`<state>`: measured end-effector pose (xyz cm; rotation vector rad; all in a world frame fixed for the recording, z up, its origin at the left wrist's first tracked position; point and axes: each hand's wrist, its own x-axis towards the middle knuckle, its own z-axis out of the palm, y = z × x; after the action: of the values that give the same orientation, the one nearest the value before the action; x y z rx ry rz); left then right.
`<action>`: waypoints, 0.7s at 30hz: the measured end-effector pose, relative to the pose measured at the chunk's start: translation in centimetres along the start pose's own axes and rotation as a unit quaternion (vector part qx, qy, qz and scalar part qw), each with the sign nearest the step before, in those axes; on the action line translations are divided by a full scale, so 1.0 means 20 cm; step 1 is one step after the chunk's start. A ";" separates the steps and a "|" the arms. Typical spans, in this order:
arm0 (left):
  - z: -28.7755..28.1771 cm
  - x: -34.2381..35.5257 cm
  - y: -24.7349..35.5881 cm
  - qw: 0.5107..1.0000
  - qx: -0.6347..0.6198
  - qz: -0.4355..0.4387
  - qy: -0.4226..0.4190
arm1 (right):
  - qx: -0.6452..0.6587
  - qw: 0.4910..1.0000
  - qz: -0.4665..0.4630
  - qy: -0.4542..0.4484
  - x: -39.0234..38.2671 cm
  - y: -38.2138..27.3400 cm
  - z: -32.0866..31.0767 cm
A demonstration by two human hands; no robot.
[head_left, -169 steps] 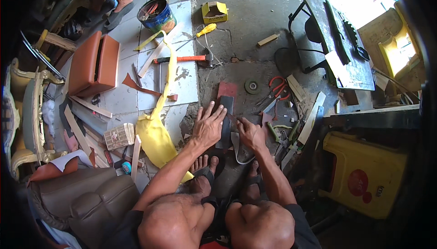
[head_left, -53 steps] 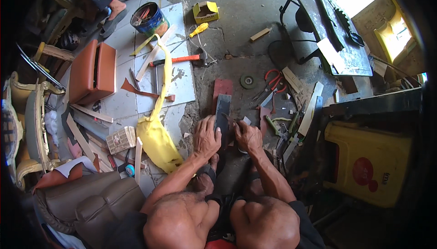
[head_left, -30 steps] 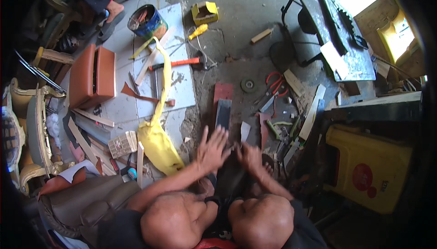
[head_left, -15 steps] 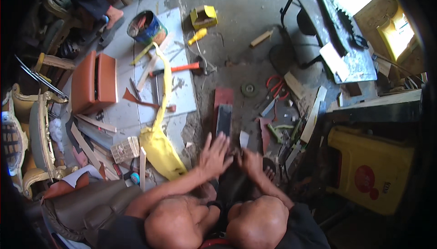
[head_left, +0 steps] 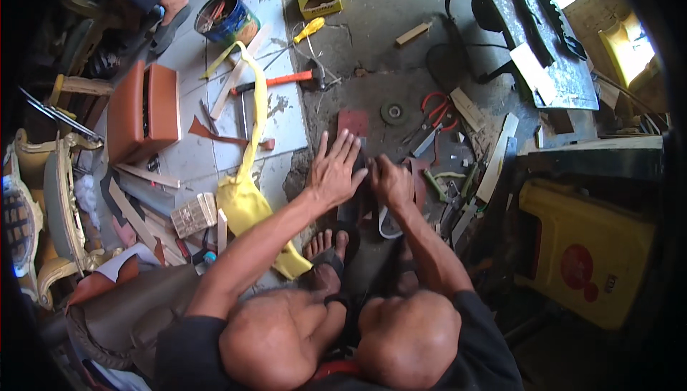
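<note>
My left hand [head_left: 333, 170] lies flat with its fingers stretched over a dark, narrow slab [head_left: 348, 212]. The slab rests lengthwise on a reddish board [head_left: 352, 120], whose far end shows past my fingertips. Close on its right, my right hand [head_left: 393, 183] is closed in a fist. What it grips is mostly hidden by the fingers and cannot be named. A piece of dark reddish leather [head_left: 417, 180] lies just right of that fist. Beyond the hands sits a small round disc [head_left: 391, 113], with red-handled scissors [head_left: 435, 113] to its right.
On the left are a hammer [head_left: 279, 78], a yellow cloth strip [head_left: 247, 201], a brown padded box [head_left: 145, 113] and a paint tin [head_left: 227, 19]. Pliers [head_left: 449, 189], wood scraps and a yellow plastic stool [head_left: 572, 248] lie right. Another person's foot [head_left: 172, 12] shows far left.
Both my hands have moved forward, away from my body, along the slab. My left fingers now cover the slab's far part, and my left foot has come into view behind them.
</note>
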<state>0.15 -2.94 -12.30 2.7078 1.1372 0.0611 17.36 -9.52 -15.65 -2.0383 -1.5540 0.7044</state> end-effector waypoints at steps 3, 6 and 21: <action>0.03 -0.18 0.10 0.998 0.000 0.025 -0.057 | 0.004 1.000 -0.006 -0.019 -0.25 0.12 0.03; 0.12 -0.47 0.21 0.995 -0.032 0.013 -0.089 | 0.016 0.998 -0.027 -0.049 -0.48 0.16 0.06; 0.03 -0.04 -0.03 1.000 0.014 0.016 0.021 | 0.017 1.000 -0.024 0.011 -0.01 -0.01 -0.01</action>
<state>-0.62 -3.22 -13.05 2.7611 1.1150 0.1083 17.30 -9.62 -15.39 -1.9708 -1.5639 0.6827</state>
